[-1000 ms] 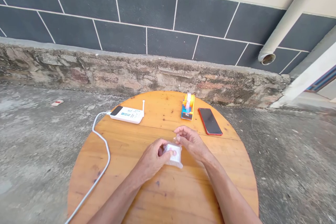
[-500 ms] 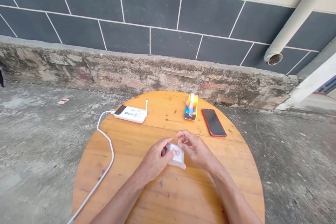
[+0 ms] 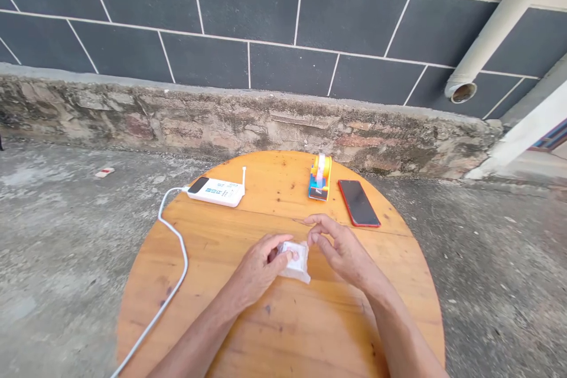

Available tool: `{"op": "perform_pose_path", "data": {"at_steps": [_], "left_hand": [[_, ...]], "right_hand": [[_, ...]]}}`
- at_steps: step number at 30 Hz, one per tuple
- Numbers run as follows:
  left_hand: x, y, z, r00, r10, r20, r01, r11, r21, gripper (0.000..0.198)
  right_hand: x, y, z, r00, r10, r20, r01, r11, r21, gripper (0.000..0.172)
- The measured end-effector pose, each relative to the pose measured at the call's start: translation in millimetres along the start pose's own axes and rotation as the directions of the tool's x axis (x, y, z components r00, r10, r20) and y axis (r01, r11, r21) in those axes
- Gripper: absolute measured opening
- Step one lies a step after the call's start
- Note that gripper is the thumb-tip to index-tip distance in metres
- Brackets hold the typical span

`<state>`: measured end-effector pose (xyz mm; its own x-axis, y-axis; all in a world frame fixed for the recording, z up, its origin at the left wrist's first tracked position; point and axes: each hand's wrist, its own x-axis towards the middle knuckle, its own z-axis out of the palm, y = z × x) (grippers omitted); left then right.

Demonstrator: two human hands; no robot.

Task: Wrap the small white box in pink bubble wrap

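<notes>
A small white packet in clear plastic wrap (image 3: pixel 296 261) lies on the round wooden table (image 3: pixel 221 319). My left hand (image 3: pixel 261 269) is closed on its left side, thumb pressed on top. My right hand (image 3: pixel 339 248) sits just right of the packet, thumb and forefinger pinched together at its upper right corner; what they pinch is too small to make out.
A white power strip (image 3: pixel 217 192) with its white cable (image 3: pixel 172 283) lies at the back left of the table. An orange and blue tape dispenser (image 3: pixel 319 177) and a red-edged phone (image 3: pixel 358 203) lie at the back right. Concrete floor, a stone kerb and a tiled wall surround the table.
My right hand has drawn slightly to the right, off the packet's top, fingers now pinched at its corner. My left hand keeps its hold.
</notes>
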<state>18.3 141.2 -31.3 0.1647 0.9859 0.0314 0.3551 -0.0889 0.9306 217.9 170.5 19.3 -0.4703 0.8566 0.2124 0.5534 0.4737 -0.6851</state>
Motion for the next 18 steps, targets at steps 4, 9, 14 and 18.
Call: {"op": "perform_pose_path", "data": {"at_steps": [4,9,14,18], "left_hand": [[-1.0,3.1,-1.2,1.000,-0.024,0.002,0.024,1.000,0.005,0.040],[-1.6,5.2,-4.8,1.000,0.004,0.024,-0.004,1.000,-0.011,0.041],[-3.5,10.3,-11.3,0.992,-0.004,0.125,0.010,0.999,-0.043,0.042],[-3.6,12.0,-12.5,0.993,-0.003,0.121,0.005,1.000,-0.021,0.043]], "right_hand": [[0.1,6.9,-0.9,1.000,0.010,0.001,-0.010,0.997,0.075,0.026],[-1.9,-2.6,1.8,0.993,-0.078,0.083,0.063,0.984,0.167,0.036],[-2.2,-11.6,3.1,0.992,-0.046,0.117,0.029,0.989,0.145,0.034],[-1.6,-12.5,7.5,0.991,-0.100,0.090,0.091,0.990,0.105,0.031]]}}
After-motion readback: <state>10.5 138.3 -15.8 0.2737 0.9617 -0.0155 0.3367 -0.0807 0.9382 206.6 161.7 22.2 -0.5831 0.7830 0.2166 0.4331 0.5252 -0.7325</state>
